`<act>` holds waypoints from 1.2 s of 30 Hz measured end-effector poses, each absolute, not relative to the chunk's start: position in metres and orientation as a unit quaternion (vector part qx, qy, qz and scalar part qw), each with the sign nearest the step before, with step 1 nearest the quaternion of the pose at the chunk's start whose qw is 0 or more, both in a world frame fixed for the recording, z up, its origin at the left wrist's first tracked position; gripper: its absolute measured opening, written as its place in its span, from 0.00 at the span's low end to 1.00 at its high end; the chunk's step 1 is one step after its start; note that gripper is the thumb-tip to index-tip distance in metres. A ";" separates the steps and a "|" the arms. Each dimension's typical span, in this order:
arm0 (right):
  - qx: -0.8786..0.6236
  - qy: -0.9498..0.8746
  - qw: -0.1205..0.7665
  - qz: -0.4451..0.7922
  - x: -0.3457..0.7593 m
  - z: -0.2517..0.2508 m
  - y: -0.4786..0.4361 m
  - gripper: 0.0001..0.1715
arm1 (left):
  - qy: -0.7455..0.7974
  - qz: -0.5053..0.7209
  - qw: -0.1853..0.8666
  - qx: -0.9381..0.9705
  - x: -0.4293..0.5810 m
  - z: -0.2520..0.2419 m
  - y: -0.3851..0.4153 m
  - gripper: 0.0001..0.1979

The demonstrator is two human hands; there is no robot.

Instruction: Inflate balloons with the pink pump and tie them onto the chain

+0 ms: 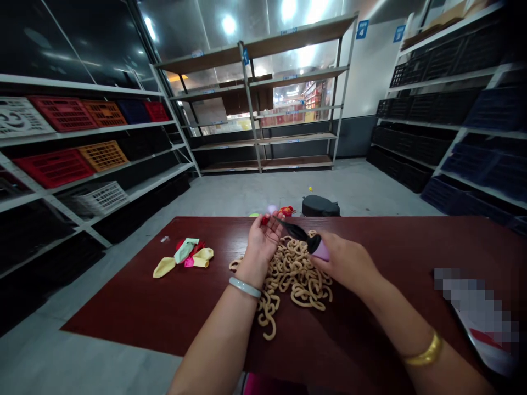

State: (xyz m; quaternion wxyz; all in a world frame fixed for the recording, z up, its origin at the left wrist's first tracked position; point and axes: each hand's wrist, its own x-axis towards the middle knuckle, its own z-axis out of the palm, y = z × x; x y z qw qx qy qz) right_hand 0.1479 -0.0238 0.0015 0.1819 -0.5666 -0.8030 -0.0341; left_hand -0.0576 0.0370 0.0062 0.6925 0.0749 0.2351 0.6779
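My right hand (343, 260) grips a small hand pump (319, 245) with a purple body and a long black nozzle pointing left. My left hand (263, 241) is raised at the nozzle tip, fingers pinched on a small red and purple balloon (269, 215) at the nozzle's end. Both hands hover over a heap of tan plastic chain links (294, 274) on the dark red table (164, 312). Left of them lies a little pile of flat balloons (185, 257), yellow, green, pink and red.
A black bag (320, 206) and a few small balloons lie on the grey floor beyond the table. Metal shelves with red, orange and white crates (61, 164) stand at left, dark crates (453, 126) at right. A blurred-out item (477, 312) rests on the table's right side.
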 end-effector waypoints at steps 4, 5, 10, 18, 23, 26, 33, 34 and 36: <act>-0.560 -0.813 0.156 -0.023 0.139 -0.006 -0.026 0.36 | 0.234 0.673 0.694 0.104 -0.057 0.003 0.039 0.10; -0.563 -0.812 0.155 -0.022 0.140 -0.007 -0.025 0.36 | 0.236 0.669 0.696 0.115 -0.055 0.003 0.039 0.10; -0.566 -0.809 0.158 -0.021 0.146 -0.008 -0.022 0.36 | 0.256 0.658 0.689 0.164 -0.048 0.004 0.033 0.09; -0.564 -0.808 0.171 -0.012 0.145 -0.009 -0.022 0.35 | 0.259 0.649 0.682 0.216 -0.033 -0.002 0.027 0.10; -0.562 -0.807 0.182 -0.001 0.146 -0.011 -0.020 0.34 | 0.246 0.680 0.643 0.253 -0.026 -0.006 0.024 0.10; -0.559 -0.808 0.187 0.006 0.146 -0.011 -0.020 0.36 | 0.248 0.696 0.621 0.261 -0.024 -0.006 0.024 0.09; -0.552 -0.810 0.196 0.006 0.147 -0.007 -0.021 0.35 | 0.265 0.651 0.655 0.277 -0.013 -0.007 0.013 0.10; -0.550 -0.811 0.199 0.004 0.148 -0.007 -0.021 0.34 | 0.263 0.642 0.664 0.277 -0.011 -0.007 0.011 0.10; -0.547 -0.812 0.206 0.001 0.149 -0.007 -0.020 0.32 | 0.265 0.631 0.674 0.278 -0.008 -0.007 0.008 0.09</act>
